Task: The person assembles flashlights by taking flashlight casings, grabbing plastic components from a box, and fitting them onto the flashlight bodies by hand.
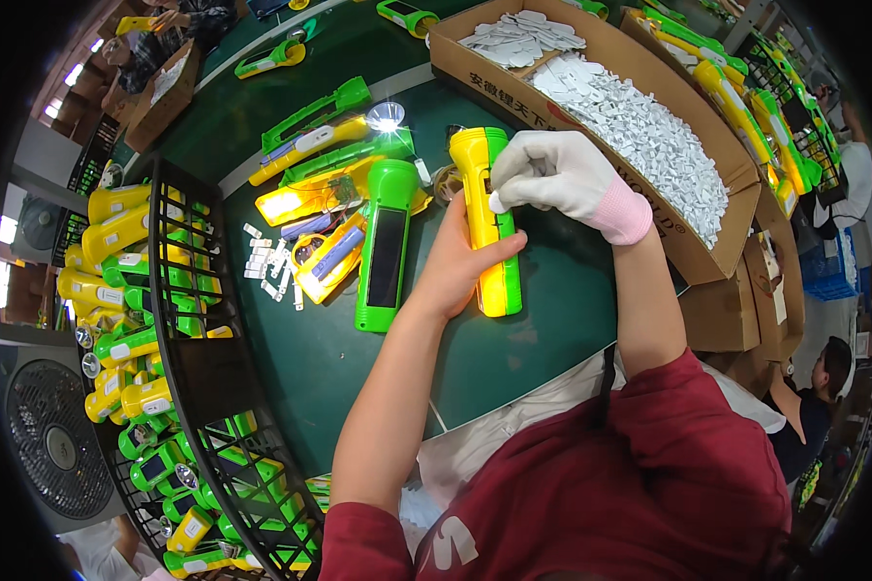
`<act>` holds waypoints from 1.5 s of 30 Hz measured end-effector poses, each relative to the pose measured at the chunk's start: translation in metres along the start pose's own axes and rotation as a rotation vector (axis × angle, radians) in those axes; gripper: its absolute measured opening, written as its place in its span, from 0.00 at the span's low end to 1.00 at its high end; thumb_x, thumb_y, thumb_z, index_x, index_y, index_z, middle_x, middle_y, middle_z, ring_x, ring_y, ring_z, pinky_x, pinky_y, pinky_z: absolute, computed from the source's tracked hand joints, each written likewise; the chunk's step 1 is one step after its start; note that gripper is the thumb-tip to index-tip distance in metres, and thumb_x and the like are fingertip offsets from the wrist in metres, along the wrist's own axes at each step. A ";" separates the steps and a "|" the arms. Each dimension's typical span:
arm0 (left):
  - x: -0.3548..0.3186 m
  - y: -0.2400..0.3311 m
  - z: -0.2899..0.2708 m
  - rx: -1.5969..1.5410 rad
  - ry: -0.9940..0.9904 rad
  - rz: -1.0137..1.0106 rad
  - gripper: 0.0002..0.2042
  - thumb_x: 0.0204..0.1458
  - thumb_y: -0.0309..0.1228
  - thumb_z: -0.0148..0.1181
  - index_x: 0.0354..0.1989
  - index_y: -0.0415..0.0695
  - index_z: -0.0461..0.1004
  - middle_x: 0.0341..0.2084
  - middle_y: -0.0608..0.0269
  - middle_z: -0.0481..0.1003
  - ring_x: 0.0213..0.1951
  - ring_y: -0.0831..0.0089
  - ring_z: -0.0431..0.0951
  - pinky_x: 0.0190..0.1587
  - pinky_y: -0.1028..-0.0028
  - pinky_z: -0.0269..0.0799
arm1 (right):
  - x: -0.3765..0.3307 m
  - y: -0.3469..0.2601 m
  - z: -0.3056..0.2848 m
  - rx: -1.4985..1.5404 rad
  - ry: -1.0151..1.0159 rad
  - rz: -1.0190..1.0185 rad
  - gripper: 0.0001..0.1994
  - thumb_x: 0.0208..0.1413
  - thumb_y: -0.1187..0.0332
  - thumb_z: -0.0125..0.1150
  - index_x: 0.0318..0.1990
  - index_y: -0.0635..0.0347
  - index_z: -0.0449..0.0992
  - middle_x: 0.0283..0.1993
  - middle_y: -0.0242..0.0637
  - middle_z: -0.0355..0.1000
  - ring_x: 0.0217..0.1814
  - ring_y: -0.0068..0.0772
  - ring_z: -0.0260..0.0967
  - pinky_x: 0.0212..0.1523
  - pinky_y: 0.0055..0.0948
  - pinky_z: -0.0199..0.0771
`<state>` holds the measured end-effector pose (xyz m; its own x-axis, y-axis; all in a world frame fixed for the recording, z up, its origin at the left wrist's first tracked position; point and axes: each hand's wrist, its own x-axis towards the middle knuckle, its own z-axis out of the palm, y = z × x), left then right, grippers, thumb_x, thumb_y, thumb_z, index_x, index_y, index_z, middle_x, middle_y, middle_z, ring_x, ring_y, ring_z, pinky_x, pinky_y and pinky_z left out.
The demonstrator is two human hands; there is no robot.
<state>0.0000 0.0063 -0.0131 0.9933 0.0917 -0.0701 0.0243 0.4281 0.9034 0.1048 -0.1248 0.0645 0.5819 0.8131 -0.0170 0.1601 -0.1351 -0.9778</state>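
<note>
My left hand [463,254], bare, is wrapped round a yellow and green flashlight [499,290] that stands lengthwise above the green table. My right hand [557,184], in a white glove with a pink cuff, is closed in a pinch at the flashlight's side. Between its fingertips shows a small white piece [497,202], close to or touching the body. Just left of my left hand lies a green flashlight [389,184] with a dark panel. Beyond it are opened yellow shells [329,261] with blue cylindrical cells and a lit lamp head [386,117].
Small white parts [273,263] lie scattered on the table. A cardboard box [455,60] full of white pieces stands at the far right. At the left, a black crate [199,378] holds many flashlights, beside a fan [63,441]. Other people work at the far left and right.
</note>
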 end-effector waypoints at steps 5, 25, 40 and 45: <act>0.000 0.000 -0.002 -0.005 -0.033 -0.030 0.32 0.43 0.20 0.63 0.57 0.42 0.54 0.44 0.61 0.66 0.42 0.70 0.73 0.46 0.72 0.71 | -0.001 0.001 -0.003 -0.043 -0.090 -0.088 0.06 0.42 0.76 0.62 0.29 0.66 0.74 0.27 0.32 0.73 0.30 0.17 0.68 0.33 0.18 0.68; -0.005 0.004 -0.001 0.002 -0.056 0.020 0.30 0.48 0.32 0.60 0.58 0.46 0.53 0.41 0.64 0.67 0.38 0.74 0.71 0.41 0.74 0.69 | 0.010 -0.027 0.011 -0.811 -0.123 -0.414 0.16 0.38 0.71 0.62 0.39 0.59 0.72 0.40 0.41 0.68 0.37 0.40 0.70 0.40 0.32 0.70; -0.003 0.008 0.003 -0.080 -0.105 -0.111 0.23 0.52 0.44 0.52 0.52 0.48 0.57 0.32 0.61 0.69 0.27 0.74 0.71 0.31 0.76 0.68 | 0.008 0.006 0.007 -0.078 0.241 -0.060 0.16 0.46 0.63 0.58 0.35 0.70 0.74 0.28 0.33 0.71 0.30 0.17 0.65 0.34 0.19 0.65; -0.004 0.010 0.004 -0.096 -0.157 -0.146 0.23 0.52 0.44 0.52 0.53 0.48 0.57 0.32 0.60 0.69 0.27 0.74 0.71 0.30 0.76 0.68 | 0.005 0.008 0.011 0.044 0.322 -0.078 0.13 0.45 0.65 0.60 0.29 0.70 0.76 0.25 0.32 0.71 0.28 0.16 0.65 0.31 0.18 0.65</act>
<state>-0.0028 0.0066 -0.0021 0.9856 -0.1155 -0.1233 0.1654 0.5106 0.8437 0.1005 -0.1152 0.0540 0.7922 0.5987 0.1179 0.1834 -0.0493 -0.9818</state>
